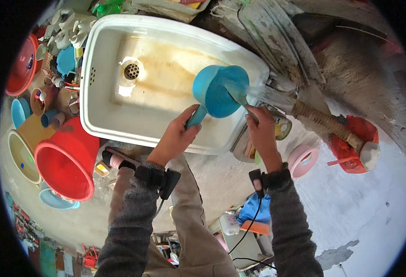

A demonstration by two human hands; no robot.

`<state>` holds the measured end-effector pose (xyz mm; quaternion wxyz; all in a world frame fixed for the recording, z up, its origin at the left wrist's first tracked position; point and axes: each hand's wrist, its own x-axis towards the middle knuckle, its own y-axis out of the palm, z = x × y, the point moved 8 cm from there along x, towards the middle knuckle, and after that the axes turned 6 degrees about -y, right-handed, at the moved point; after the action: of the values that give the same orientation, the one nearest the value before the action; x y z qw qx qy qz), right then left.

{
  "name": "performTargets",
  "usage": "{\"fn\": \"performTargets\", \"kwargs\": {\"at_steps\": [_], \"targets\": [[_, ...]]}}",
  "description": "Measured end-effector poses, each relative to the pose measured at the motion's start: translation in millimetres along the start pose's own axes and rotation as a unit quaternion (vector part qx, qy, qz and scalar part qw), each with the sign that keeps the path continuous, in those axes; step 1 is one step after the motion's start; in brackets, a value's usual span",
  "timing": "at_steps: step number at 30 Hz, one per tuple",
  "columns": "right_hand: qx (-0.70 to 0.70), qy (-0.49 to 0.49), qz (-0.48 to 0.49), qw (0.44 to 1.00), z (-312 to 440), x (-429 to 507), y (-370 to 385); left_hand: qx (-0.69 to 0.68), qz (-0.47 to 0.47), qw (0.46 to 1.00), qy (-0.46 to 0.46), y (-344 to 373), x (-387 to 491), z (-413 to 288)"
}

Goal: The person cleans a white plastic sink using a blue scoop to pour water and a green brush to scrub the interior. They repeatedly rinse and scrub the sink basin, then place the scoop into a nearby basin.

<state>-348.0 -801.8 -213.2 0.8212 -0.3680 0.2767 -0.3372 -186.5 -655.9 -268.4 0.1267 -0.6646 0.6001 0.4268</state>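
My left hand (177, 135) grips the handle of a blue plastic dipper (201, 83), holding it tilted over the white basin (102, 130). In my right hand (262, 130) is the handle of a pale blue-green brush (237, 90). Its head reaches into the mouth of the dipper, and dark bristles show along its edge. What looks like a stream of water (272, 96) runs from the end of a ribbed, wrapped pipe (322, 119) towards the dipper. Yellow-brown stains mark the basin floor around the round drain (132, 70).
Left of the basin stand a red bucket (78, 149), a cream bucket (28, 138), a red washbasin (22, 67) and several bottles (63, 38). A red bag (350, 161) hangs at the pipe, near a pink bowl (301, 161). Worn boards (275, 38) lean behind.
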Motion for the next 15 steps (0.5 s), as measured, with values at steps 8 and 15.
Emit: {"fn": "performTargets", "kwargs": {"at_steps": [8, 15], "targets": [[0.088, 0.256, 0.020, 0.963, -24.0, -86.2, 11.3, 0.128, -0.052, 0.990, -0.016, -25.9, 13.7, 25.8], [-0.356, -0.012, 0.207, 0.911, -33.2, -62.8, 104.9, 0.295, -0.099, 0.944, 0.105, -4.1, 0.8, 57.5]]}}
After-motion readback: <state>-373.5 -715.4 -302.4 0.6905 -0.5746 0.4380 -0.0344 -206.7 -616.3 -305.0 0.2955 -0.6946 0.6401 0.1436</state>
